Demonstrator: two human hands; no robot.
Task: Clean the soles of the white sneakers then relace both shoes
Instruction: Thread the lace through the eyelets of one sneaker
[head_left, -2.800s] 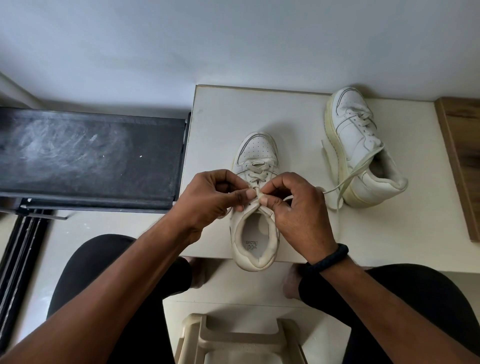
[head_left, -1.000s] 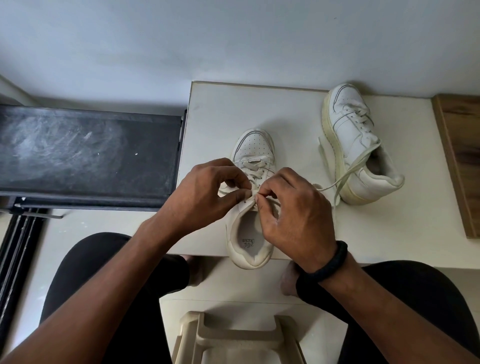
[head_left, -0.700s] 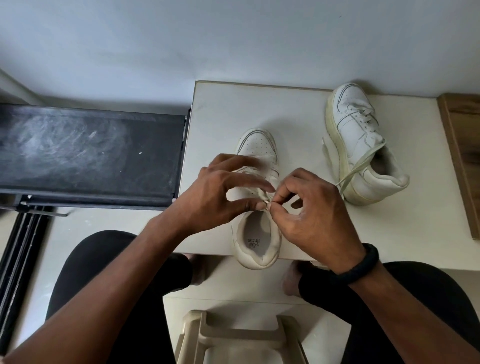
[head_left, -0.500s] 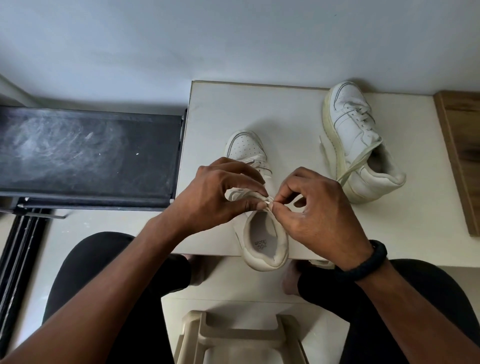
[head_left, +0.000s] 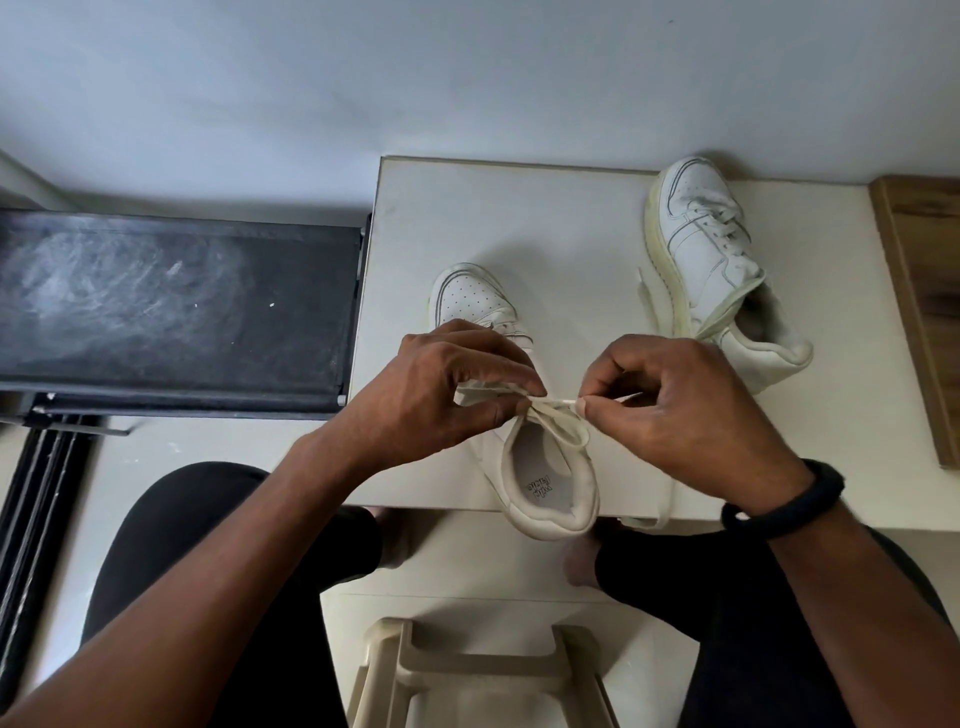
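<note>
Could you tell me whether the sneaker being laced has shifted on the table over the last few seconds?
Yes. The near sneaker has turned: its toe now points toward the table's left edge, and its heel overhangs the front edge more.

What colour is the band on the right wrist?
Black; the wristband shows clearly in the head view.

Illumination soft and even, moderately dim, with no glare. Faint diffuse shadows lie on the bench (head_left: 571, 218) beside each sneaker (head_left: 698, 244), direction of source unclear. Wide-angle distortion bends straight edges toward the frame borders. Focus adequate at centre; forearms and the stool (head_left: 483, 670) at the bottom edge appear slightly soft.
</note>
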